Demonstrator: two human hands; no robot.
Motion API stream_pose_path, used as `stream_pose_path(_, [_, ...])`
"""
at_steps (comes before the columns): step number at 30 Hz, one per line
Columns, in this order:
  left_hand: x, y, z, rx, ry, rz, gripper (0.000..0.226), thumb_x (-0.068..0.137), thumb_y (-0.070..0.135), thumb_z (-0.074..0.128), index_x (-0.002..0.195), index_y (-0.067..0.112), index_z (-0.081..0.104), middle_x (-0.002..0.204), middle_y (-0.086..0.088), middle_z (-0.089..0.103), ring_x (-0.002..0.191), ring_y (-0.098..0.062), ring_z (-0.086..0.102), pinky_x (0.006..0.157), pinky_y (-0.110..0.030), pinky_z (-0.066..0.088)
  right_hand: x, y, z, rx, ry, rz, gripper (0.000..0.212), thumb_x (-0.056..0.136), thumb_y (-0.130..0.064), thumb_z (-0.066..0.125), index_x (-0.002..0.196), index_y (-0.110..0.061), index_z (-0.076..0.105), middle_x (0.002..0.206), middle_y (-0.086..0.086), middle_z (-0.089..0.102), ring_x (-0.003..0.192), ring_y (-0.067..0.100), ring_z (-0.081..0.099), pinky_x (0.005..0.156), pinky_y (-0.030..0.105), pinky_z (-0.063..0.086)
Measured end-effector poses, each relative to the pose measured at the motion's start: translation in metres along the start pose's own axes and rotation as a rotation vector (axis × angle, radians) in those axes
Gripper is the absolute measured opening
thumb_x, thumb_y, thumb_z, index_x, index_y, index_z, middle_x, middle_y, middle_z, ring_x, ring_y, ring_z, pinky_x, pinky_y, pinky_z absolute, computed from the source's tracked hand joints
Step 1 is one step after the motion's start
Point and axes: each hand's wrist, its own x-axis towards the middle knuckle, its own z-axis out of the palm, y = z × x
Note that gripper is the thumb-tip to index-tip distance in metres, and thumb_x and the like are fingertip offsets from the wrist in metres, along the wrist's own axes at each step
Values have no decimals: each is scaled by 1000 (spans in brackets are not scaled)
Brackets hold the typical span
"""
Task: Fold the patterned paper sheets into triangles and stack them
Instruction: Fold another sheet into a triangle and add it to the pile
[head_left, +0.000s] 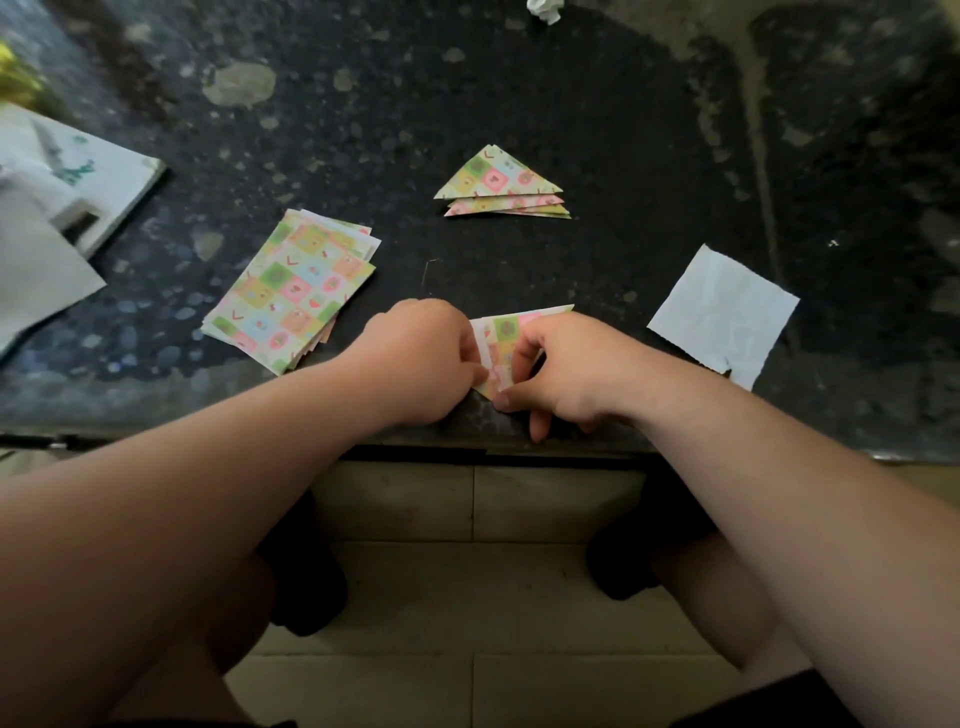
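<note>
A patterned paper sheet (506, 332), partly folded, lies near the front edge of the dark stone table (597, 156). My left hand (421, 358) and my right hand (561, 369) both pinch its near corner, fingers curled over the paper. Much of the sheet is hidden under my hands. A pile of unfolded patterned sheets (291, 293) lies to the left. Further back in the middle sits a stack of folded triangles (501, 184).
A plain white square of paper (722, 317) lies to the right. White books or papers (57, 192) sit at the far left edge. A crumpled white scrap (545, 8) rests at the back. Below the table edge are my knees and a tiled floor.
</note>
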Motion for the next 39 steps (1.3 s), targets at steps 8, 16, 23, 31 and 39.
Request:
stream_pose_path(8, [-11, -5, 6, -83, 119, 72, 14, 92, 39, 71, 79, 36, 66, 92, 12, 61, 100, -18, 57, 92, -45, 51, -3, 0, -4, 33, -25, -18, 20, 91, -26, 78, 97, -18, 60, 62, 0, 74, 33, 4, 53, 34, 18, 38])
stream_pose_path(16, [-30, -5, 26, 123, 411, 268, 21, 79, 24, 81, 92, 26, 65, 99, 4, 54, 95, -25, 48, 82, -42, 40, -1, 0, -4, 50, -30, -18, 22, 91, -25, 78, 95, -16, 59, 63, 3, 74, 32, 7, 51, 34, 18, 37])
stream_pose_path(23, [-106, -5, 80, 408, 202, 388, 92, 75, 53, 70, 145, -5, 50, 154, -23, 44, 140, -38, 45, 112, -47, 30, 3, 5, -1, 24, -20, -48, 18, 95, -24, 74, 94, -15, 58, 63, 2, 74, 31, 11, 44, 34, 18, 34])
stream_pose_path(31, [-87, -7, 64, 384, 133, 393, 67, 68, 50, 81, 111, 5, 57, 150, -31, 44, 146, -42, 36, 119, -52, 28, 3, 3, -2, -1, -18, -25, 22, 93, -30, 75, 98, -17, 59, 65, 1, 75, 40, 17, 47, 39, 22, 37])
stream_pose_path(39, [-83, 3, 53, 453, 47, 374, 59, 99, 51, 51, 136, 11, 29, 166, -26, -12, 155, -35, -15, 127, -48, -6, 0, 1, -3, 12, -29, -21, 21, 93, -30, 76, 97, -15, 61, 63, 1, 75, 42, 17, 49, 36, 20, 37])
